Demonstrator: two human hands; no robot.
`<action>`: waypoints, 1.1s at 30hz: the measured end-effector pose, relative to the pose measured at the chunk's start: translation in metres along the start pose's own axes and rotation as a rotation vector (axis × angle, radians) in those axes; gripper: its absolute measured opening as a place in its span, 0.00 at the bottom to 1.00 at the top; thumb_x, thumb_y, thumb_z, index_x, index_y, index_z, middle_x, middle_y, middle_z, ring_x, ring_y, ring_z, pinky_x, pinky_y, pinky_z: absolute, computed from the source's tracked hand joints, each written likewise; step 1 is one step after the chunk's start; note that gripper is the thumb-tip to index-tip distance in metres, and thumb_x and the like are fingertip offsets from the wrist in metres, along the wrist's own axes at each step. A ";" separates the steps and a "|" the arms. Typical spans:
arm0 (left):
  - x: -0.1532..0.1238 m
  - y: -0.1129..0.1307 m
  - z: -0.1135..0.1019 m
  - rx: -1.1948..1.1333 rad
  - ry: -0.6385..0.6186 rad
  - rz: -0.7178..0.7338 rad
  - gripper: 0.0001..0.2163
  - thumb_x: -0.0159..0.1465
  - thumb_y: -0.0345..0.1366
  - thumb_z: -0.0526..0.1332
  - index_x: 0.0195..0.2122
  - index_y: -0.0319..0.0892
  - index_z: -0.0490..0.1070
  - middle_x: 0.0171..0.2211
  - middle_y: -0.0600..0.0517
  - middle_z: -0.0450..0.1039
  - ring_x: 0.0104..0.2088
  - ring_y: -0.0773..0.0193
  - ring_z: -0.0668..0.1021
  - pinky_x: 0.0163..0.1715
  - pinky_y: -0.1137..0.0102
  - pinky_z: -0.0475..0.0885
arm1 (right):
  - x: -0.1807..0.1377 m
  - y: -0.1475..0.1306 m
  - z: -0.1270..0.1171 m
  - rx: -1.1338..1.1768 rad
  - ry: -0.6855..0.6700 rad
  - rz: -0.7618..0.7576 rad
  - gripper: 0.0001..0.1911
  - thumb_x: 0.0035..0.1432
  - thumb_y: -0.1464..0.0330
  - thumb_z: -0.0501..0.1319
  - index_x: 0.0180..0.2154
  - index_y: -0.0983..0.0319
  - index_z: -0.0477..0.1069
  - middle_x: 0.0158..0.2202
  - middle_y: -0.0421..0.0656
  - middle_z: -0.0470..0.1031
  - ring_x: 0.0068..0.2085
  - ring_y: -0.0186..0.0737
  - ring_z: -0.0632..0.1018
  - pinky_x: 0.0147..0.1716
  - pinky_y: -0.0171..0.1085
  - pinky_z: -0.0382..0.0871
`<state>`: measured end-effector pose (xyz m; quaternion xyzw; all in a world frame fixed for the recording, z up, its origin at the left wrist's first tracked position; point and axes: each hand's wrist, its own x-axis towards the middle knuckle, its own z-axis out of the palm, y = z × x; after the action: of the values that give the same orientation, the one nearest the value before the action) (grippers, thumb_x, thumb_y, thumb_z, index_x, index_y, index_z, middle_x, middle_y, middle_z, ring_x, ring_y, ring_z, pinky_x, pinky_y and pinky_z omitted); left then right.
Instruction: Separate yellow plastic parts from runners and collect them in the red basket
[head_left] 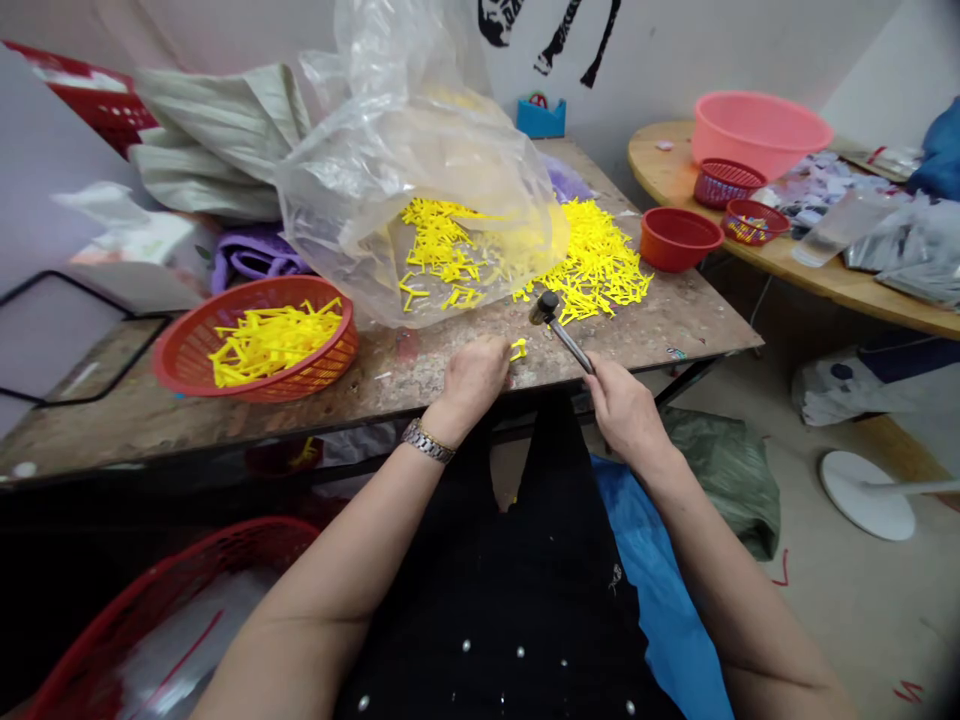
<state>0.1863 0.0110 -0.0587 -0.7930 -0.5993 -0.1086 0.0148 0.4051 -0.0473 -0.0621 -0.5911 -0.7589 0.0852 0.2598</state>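
My left hand (474,379), with a metal watch on the wrist, rests on the worn table (420,370) near its front edge, fingers pinched on a small yellow plastic piece (518,349). My right hand (626,408) is closed round the handle of a small hammer (559,328), whose dark head hangs just above and to the right of that piece. Behind lies a heap of yellow plastic pieces (592,262), part of it under a clear plastic bag (420,180).
A red basket (255,345) with yellow pieces stands at the left. A red bowl (679,238) sits at the table's right end. A second table on the right bears a pink basin (757,130) and small baskets. Another red basket (165,620) is below left.
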 end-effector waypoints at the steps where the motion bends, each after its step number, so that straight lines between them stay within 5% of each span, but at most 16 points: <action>1: -0.002 0.000 -0.002 -0.014 0.006 -0.009 0.12 0.72 0.32 0.52 0.40 0.39 0.76 0.41 0.41 0.79 0.43 0.53 0.80 0.41 0.65 0.70 | 0.001 0.001 -0.001 -0.031 0.009 0.014 0.22 0.71 0.68 0.48 0.62 0.64 0.66 0.57 0.51 0.77 0.56 0.48 0.77 0.52 0.42 0.71; 10: -0.029 -0.036 -0.040 -0.093 0.281 -0.050 0.12 0.72 0.37 0.53 0.41 0.42 0.76 0.41 0.45 0.79 0.42 0.56 0.79 0.42 0.66 0.71 | 0.015 0.000 0.014 -0.426 -0.062 -0.001 0.21 0.71 0.67 0.50 0.61 0.60 0.68 0.48 0.50 0.77 0.45 0.47 0.76 0.36 0.39 0.65; 17: -0.040 -0.116 -0.087 0.066 0.519 -0.336 0.12 0.69 0.38 0.54 0.39 0.42 0.76 0.39 0.45 0.78 0.41 0.56 0.75 0.44 0.63 0.71 | 0.036 0.001 0.020 -0.433 -0.064 -0.045 0.19 0.71 0.68 0.51 0.58 0.58 0.72 0.46 0.49 0.76 0.47 0.48 0.72 0.39 0.41 0.62; 22: -0.039 -0.159 -0.089 0.106 0.622 -0.529 0.10 0.63 0.38 0.59 0.39 0.42 0.78 0.40 0.43 0.75 0.41 0.52 0.73 0.48 0.56 0.70 | 0.045 0.004 0.027 -0.397 -0.043 -0.054 0.19 0.70 0.68 0.53 0.58 0.58 0.72 0.45 0.50 0.76 0.45 0.49 0.71 0.39 0.42 0.61; 26: -0.031 -0.139 -0.077 0.099 0.667 -0.423 0.14 0.65 0.38 0.58 0.49 0.41 0.77 0.45 0.42 0.74 0.48 0.49 0.72 0.53 0.54 0.68 | 0.045 0.007 0.030 -0.353 -0.011 -0.060 0.19 0.70 0.67 0.53 0.57 0.57 0.74 0.45 0.49 0.76 0.46 0.48 0.71 0.40 0.41 0.60; 33: 0.021 -0.063 -0.043 -0.004 0.374 -0.083 0.16 0.70 0.36 0.53 0.55 0.41 0.72 0.47 0.42 0.76 0.50 0.51 0.75 0.52 0.60 0.68 | 0.041 0.012 0.032 -0.312 0.012 -0.057 0.18 0.68 0.67 0.57 0.57 0.58 0.74 0.46 0.49 0.76 0.48 0.49 0.71 0.43 0.41 0.61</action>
<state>0.1253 0.0420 -0.0190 -0.7337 -0.6180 -0.2559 0.1196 0.3921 0.0008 -0.0826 -0.6030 -0.7778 -0.0448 0.1716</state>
